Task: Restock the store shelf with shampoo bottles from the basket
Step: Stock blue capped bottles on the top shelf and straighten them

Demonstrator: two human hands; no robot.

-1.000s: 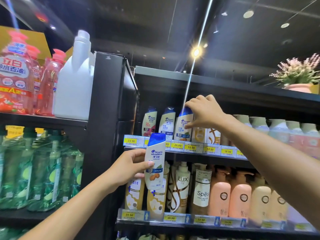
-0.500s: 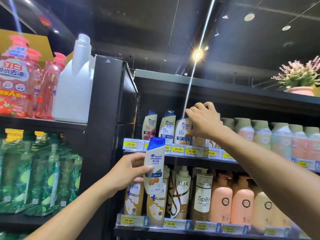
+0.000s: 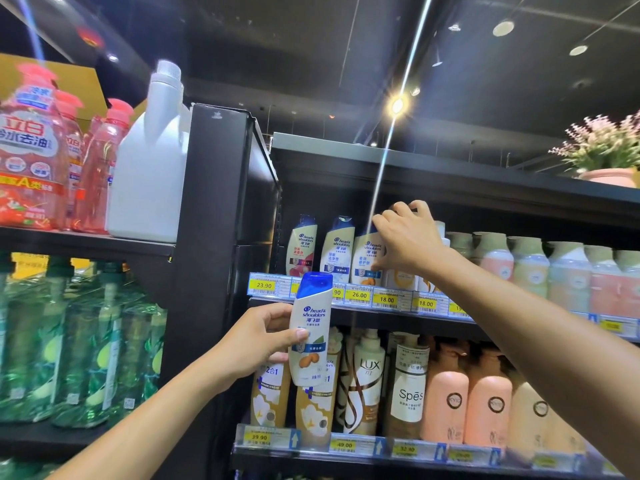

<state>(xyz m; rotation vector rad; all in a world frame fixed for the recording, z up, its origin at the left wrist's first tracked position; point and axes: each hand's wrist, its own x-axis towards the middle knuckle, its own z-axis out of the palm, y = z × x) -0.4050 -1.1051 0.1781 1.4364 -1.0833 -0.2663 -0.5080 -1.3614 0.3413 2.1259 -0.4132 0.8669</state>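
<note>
My left hand holds a white shampoo bottle with a blue cap upright in front of the shelves. On the upper shelf stand three similar blue-capped bottles; my right hand grips the third of them at its top, hiding the cap. The two to its left, the first bottle and the second bottle, stand untouched. The basket is out of view.
Pastel bottles fill the upper shelf to the right. Below stand gold, Lux and peach pump bottles. A black shelf post divides off pink detergent, a white jug and green bottles at left. A potted plant sits on top.
My right hand has shifted slightly right and back on the third shelf bottle. The left hand keeps its bottle in about the same place. The view has tilted up a little.
</note>
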